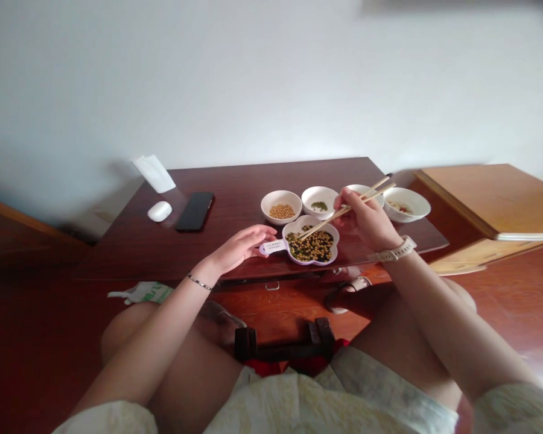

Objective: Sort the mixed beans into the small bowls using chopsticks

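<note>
A pale wall rose behind the dark table [235, 187], whose front edge ran across the middle of the frame. The flower-shaped dish [311, 263] of mixed beans [319, 246] sat right of centre, near that edge. Your right hand [366, 218] gripped the chopsticks [326, 223], tips down among the beans; your left hand [235, 248] was at the dish's handle [274, 246], though I couldn't tell how firmly it held. A downward press on that handle could have tipped the dish lapward. Smooth, round beans might have slipped from the tips and rolled off, and your right wrist, low near the rightmost bowl [416, 216], could have knocked it.
</note>
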{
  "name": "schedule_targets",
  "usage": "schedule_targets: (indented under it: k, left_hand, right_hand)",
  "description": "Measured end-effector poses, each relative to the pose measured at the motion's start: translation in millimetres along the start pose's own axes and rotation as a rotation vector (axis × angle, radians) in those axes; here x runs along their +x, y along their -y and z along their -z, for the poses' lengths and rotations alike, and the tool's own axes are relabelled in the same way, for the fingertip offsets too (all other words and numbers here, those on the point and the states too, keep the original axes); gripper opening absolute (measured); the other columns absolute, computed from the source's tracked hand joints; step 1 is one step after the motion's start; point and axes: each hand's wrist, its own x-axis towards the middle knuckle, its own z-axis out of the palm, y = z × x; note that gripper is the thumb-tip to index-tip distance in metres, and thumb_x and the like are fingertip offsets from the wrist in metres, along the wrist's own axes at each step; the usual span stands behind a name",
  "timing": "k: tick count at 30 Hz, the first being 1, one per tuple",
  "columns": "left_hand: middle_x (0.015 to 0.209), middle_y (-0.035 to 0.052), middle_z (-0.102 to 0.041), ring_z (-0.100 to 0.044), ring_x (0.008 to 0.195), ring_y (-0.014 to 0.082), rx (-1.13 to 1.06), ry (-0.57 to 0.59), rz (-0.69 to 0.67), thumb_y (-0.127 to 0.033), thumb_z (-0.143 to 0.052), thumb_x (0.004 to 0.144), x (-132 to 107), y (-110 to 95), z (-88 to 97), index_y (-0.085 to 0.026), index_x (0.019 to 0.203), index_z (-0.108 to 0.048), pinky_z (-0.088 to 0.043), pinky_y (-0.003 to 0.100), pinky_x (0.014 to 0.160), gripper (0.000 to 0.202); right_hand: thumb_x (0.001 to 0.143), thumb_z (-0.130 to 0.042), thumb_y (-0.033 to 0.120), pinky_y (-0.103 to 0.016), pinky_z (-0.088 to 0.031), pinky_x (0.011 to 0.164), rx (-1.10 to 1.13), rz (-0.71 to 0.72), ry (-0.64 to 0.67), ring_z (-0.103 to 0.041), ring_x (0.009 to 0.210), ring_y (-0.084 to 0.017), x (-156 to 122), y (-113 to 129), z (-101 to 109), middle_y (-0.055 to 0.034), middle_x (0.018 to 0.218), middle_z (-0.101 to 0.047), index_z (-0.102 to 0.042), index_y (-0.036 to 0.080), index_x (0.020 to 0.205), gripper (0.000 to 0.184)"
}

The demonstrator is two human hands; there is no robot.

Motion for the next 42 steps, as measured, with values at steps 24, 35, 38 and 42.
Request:
schedule_targets:
  k: [24, 35, 38, 42]
  left_hand:
    - [0.149, 0.0151, -0.067, -0.064, 0.135, 0.0303, -0.136, 0.113, 0.153, -0.041, -0.074, 0.107, 63, 3, 37.5, -0.024, 0.143, -0.075, -0.062, 0.032, 0.096, 0.040]
    - [0.152, 0.0123, -0.067, -0.066, 0.128, 0.0275, -0.011, 0.112, 0.148, -0.045, -0.068, 0.112, 75, 13, 48.1, -0.029, 0.149, -0.071, -0.061, 0.029, 0.091, 0.041]
    - [0.150, 0.0129, -0.068, -0.066, 0.131, 0.0293, 0.018, 0.106, 0.156, -0.048, -0.069, 0.110, 78, 10, 48.4, -0.027, 0.148, -0.072, -0.060, 0.031, 0.096, 0.043]
    - [0.150, 0.0118, -0.069, -0.066, 0.133, 0.0306, 0.033, 0.115, 0.151, -0.050, -0.071, 0.109, 78, 6, 47.5, -0.029, 0.146, -0.073, -0.060, 0.034, 0.100, 0.043]
  right_hand:
    - [0.108, -0.066, 0.062, -0.029, -0.046, 0.057, -0.190, 0.036, 0.081, -0.053, 0.060, -0.015, 63, -43, 40, -0.0008, 0.067, -0.056, -0.065, 0.023, 0.077, 0.050]
    - [0.113, -0.058, 0.053, -0.033, -0.054, 0.065, -0.086, -0.162, 0.469, -0.064, 0.071, -0.019, 69, -49, 74, -0.0056, 0.084, -0.066, -0.075, 0.022, 0.090, 0.043]
    - [0.110, -0.062, 0.056, -0.034, -0.054, 0.064, -0.142, -0.121, 0.332, -0.063, 0.071, -0.020, 74, -53, 65, -0.0059, 0.082, -0.067, -0.075, 0.023, 0.088, 0.042]
    - [0.112, -0.057, 0.058, -0.037, -0.051, 0.061, -0.161, 0.004, 0.103, -0.060, 0.067, -0.021, 78, -50, 53, -0.0065, 0.075, -0.062, -0.071, 0.024, 0.079, 0.049]
